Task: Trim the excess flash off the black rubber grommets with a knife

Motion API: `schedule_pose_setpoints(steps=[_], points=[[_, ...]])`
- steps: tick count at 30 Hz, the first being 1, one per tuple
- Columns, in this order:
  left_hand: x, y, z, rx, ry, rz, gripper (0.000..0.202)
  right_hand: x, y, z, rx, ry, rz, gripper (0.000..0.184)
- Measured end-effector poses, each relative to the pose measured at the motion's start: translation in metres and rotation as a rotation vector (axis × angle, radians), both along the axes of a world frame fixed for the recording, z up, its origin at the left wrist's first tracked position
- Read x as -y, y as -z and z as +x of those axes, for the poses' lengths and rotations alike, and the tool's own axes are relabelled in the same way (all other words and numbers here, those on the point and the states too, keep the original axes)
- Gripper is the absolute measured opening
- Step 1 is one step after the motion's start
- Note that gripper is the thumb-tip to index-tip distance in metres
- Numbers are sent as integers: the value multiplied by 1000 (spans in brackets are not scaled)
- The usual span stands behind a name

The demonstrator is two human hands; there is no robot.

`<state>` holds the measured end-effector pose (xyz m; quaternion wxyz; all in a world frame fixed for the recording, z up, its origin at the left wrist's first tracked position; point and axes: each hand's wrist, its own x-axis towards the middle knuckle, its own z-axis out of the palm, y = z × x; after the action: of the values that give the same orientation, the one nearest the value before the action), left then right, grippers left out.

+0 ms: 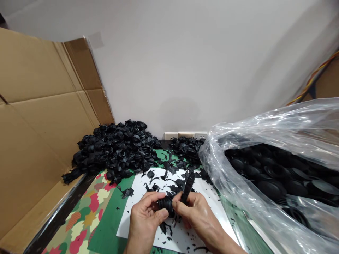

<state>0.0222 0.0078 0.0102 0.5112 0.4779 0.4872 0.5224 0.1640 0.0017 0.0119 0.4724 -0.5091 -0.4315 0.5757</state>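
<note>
My left hand [147,220] is closed around a black ribbed rubber boot [166,204], with thumb and fingers on its sides. In my right hand [194,213] is a slim black-handled tool [188,187], its handle pointing up and its thin metal tip down beside the boot. The exact kind of tool cannot be made out. My right fingertips are close against the boot's right side. Below both hands lies a white sheet [127,225] strewn with black rubber scraps [155,180].
A heap of black ribbed rubber parts [119,148] stands back left, by a cardboard sheet [39,116]. Rubber trimmings [186,148] are piled near wall sockets [185,135]. At right, a clear plastic bag [219,169] holds more black rubber parts [267,188]. A green mat [106,225] lies underneath.
</note>
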Motion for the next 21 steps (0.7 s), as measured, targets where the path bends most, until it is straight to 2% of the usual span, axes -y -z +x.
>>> schedule_pose_setpoints(steps=[4, 21], points=[[1, -1, 0, 5, -29, -33, 26, 0, 1, 0, 4, -6, 3, 18], [0, 3, -3, -38, -30, 66, 20, 0, 2, -3, 38, 8, -5, 18]])
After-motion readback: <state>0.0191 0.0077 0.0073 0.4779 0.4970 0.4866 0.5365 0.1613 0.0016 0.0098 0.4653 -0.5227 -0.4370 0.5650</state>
